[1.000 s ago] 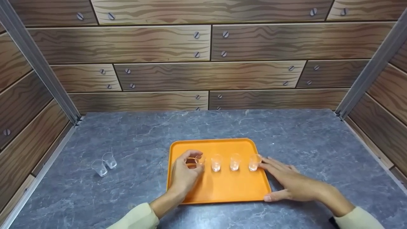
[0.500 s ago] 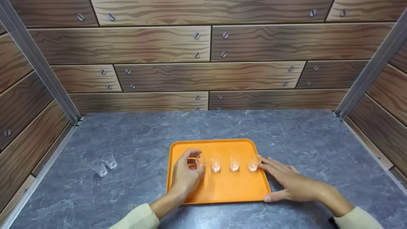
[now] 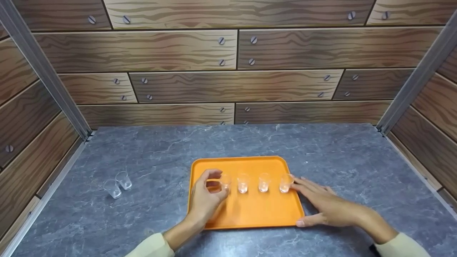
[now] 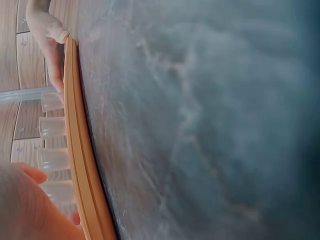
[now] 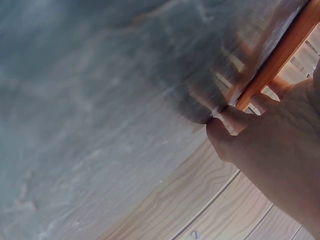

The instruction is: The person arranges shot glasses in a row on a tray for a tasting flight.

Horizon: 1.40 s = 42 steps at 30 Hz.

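1. Since the earlier frame, left hand (image 3: 206, 198) fingers have parted, releasing the leftmost small clear plastic cup (image 3: 225, 180).
2. That cup stands upright on the flat orange plastic tray (image 3: 250, 210), leftmost of four.
3. Right hand (image 3: 321, 205) lies flat, fingers straight, against the tray's right edge.
4. Two clear cups (image 3: 118, 183) stand far left on the grey surface (image 3: 339, 160).
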Available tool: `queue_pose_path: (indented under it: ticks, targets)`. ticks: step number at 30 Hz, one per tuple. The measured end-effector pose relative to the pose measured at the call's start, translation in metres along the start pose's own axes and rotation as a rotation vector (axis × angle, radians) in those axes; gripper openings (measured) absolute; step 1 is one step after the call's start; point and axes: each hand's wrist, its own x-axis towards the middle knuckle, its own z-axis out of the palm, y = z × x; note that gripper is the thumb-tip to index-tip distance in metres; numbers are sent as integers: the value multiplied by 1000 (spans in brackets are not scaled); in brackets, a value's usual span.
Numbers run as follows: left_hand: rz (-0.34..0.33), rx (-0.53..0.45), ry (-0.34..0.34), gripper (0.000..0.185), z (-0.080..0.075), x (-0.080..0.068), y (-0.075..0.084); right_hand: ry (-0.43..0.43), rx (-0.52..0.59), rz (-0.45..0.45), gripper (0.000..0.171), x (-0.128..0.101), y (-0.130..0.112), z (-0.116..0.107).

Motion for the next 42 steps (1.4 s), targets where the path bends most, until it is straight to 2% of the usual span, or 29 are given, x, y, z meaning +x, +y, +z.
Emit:
queue_pose_path:
  ticks: [6,12,20,30,35,42]
  targets:
    - [-20,-25,-4,46,-6,-4,1,3,1,-13,93,0,1,0]
    - [-2,-63,-5,46,-13,-3,0,17,-8,-27,92,-1,1,1]
    - [12,-69,36,42,-27,-6,1,6,0,-21,92,-1,1,1]
    - [16,-34,100,34,-52,-10,1,-1,-2,-1,92,-1,0,0]
    - [40,-64,133,31,-66,-10,2,5,-6,1,92,0,-1,-1]
    - [33,-77,197,32,-90,-14,-2,5,-8,0,92,0,-1,0]
